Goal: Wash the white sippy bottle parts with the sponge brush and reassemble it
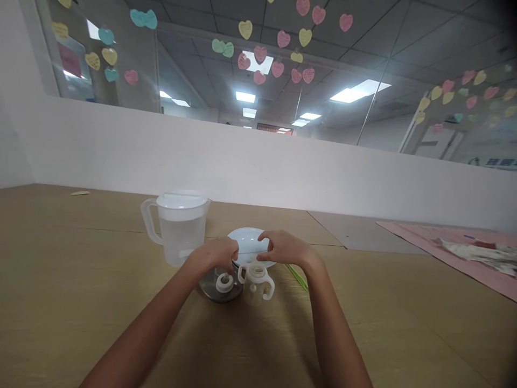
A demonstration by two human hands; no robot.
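My left hand (220, 252) is over a round metal plate (212, 292), its fingers curled downward and closed; what they grip, if anything, is too small to make out. A white ring-shaped collar (224, 283) sits on that plate. Just right of it stands a small translucent two-handled bottle (253, 291), upright and without a lid. Above and behind the bottle's mouth is my right hand (286, 248), thumb and fingers apart with nothing between them. Behind both hands lies a white plate (247, 235), partly covered by them.
A clear lidded pitcher (181, 231) holding clear liquid stands at the back left. A thin green item (297, 277) lies by my right wrist. On the right, a pink cloth (407, 233) carries a crumpled pale fabric (476, 253). A white wall (258, 167) closes off the table's back.
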